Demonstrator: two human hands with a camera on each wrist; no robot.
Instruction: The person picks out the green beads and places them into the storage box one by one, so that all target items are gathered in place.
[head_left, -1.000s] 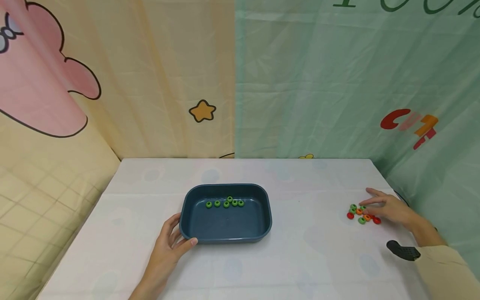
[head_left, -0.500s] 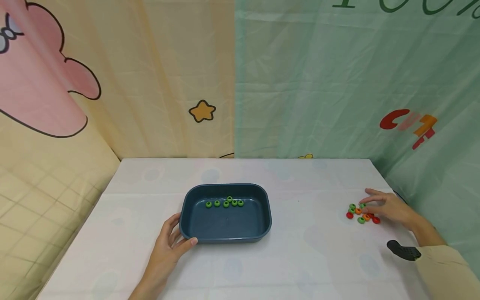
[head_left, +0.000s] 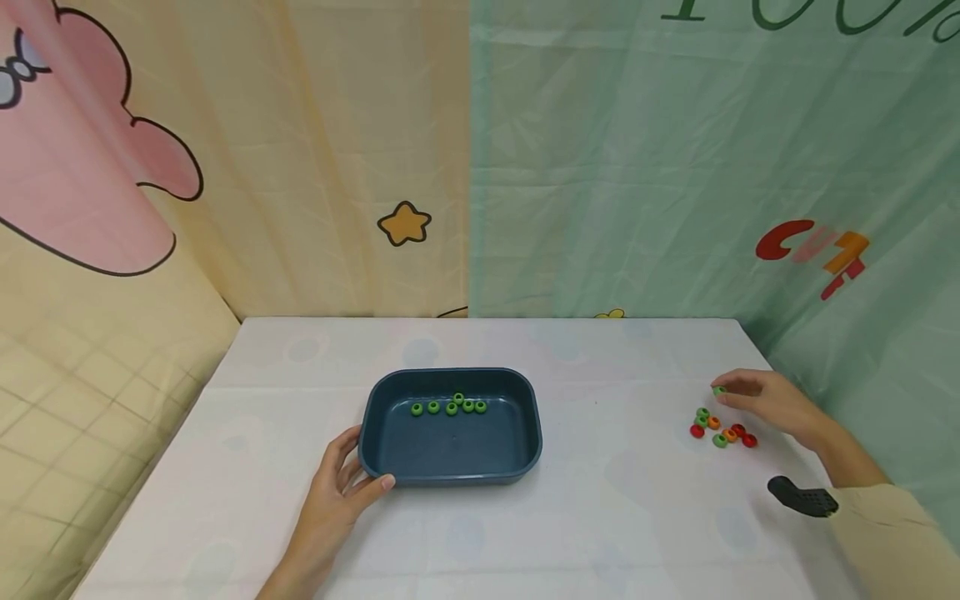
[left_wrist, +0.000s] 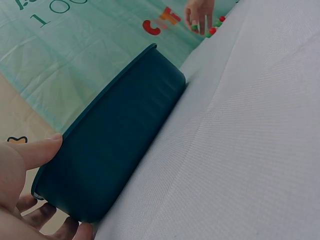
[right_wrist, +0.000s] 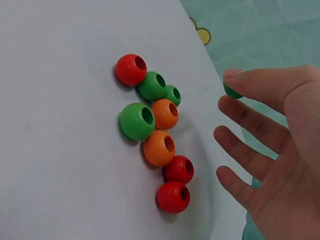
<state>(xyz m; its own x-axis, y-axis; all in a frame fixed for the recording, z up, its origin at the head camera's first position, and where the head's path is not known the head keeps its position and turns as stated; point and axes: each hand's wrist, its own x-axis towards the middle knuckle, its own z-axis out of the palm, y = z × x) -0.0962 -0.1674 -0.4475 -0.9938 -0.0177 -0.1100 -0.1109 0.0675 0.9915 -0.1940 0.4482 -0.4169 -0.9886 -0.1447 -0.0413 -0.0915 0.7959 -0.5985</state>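
Table (head_left: 600, 517): white cloth, bears all items below.

Tray (head_left: 450, 454): one, dark blue, rounded corners. The left hand (head_left: 337, 492) holds its near left corner, thumb curled over the rim, fingers along the outer wall. Well to the left of the right hand's pinch.

Beads in tray (head_left: 450, 407): six, all green, in a loose row by the far wall. Judged sorted: the green ones go here.

Loose beads (right_wrist: 155, 125): eight on the cloth just below and left of the pinch; three green, two orange, three red. Judged left to do: three green to carry across, if only green is wanted.

Held bead (right_wrist: 231, 91): one, green, pinched between thumb and forefinger of the right hand (head_left: 772, 400), lifted clear of the cluster; other fingers spread loose.

Progress, judged: about two thirds.
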